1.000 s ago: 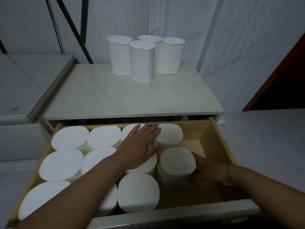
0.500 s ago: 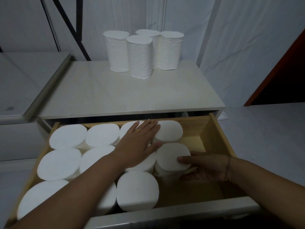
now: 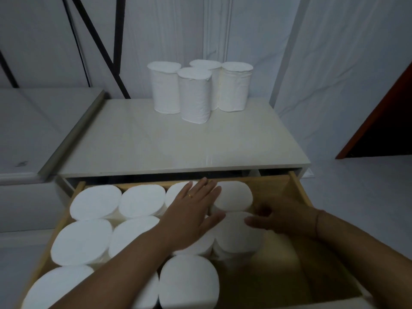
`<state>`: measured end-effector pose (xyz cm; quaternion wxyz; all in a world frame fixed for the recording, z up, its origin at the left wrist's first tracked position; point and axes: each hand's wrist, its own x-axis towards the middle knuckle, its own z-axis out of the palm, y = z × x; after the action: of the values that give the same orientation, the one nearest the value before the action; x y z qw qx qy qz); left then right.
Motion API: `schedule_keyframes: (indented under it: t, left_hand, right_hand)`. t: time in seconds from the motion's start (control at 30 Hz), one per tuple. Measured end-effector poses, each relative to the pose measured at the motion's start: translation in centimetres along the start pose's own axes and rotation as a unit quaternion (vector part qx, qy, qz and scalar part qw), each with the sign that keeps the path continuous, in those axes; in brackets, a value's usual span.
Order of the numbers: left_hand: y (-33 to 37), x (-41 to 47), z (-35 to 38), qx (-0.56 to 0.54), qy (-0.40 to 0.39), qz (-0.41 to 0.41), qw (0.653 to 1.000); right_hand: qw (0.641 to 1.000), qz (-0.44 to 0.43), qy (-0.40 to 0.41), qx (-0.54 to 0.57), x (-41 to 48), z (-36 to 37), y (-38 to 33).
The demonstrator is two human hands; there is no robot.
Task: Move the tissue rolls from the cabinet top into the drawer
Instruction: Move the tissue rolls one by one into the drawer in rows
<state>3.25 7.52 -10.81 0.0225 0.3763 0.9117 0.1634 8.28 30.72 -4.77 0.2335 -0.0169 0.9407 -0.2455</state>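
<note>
Task looks well past halfway, approx. The drawer (image 3: 298,188) is pulled out and packed w/ upright stored rolls (image 3: 95,201): four across the far row at 12 o'clock, four in the mid row, and at least two in the near row at 6 (an arm covers part of that row, so a third is likely but can't be counted). Bare drawer floor shows only at 3 to 5 o'clock.

Left hand (image 3: 194,210) lies flat, palm down, fingers straight and close together, on the roll tops just past the drawer's centre toward 12. It holds nothing; prob. just steadying the pack. Right hand (image 3: 283,217) comes in from 3 o'clock and grips the mid-row roll (image 3: 236,239), thumb on its top face, other fingers curled at its far-right side (blurred, so the exact wrap is hard to tell). That roll touches its neighbours at 9 and 12, so it reads as being seated into place.

Left to do: four tissue rolls (image 3: 195,97) stand upright in a tight cluster at 12 o'clock on the cabinet top (image 3: 156,148), near the back wall, not yet moved. Room for them looks like the 3-to-5 gap, which is tight but prob. enough.
</note>
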Motion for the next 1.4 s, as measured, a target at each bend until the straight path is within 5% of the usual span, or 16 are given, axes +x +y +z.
schedule_keyframes:
  t: [0.17, 0.33, 0.67, 1.1, 1.4]
  left_hand:
    - [0.0, 0.3, -0.3, -0.021, -0.002, -0.007, 1.000]
    - [0.1, 0.3, -0.3, -0.012, -0.002, -0.011, 1.000]
    - [0.0, 0.3, 0.0, -0.010, 0.008, -0.010, 1.000]
    - [-0.3, 0.7, 0.0, -0.016, -0.003, -0.003, 1.000]
    - [-0.4, 0.6, 0.1, -0.011, 0.017, 0.004, 1.000]
  right_hand:
    - [0.966, -0.074, 0.196, 0.151, 2.4, -6.4, -2.8]
    - [0.902, -0.084, 0.284, 0.314, 9.9, -8.2, -4.9]
    - [0.877, -0.143, 0.388, 0.243, 21.0, -13.4, -11.1]
    - [0.922, -0.115, 0.356, 0.102, 24.5, -16.6, -14.3]
    - [0.960, -0.130, 0.218, 0.115, 15.3, -15.7, -11.3]
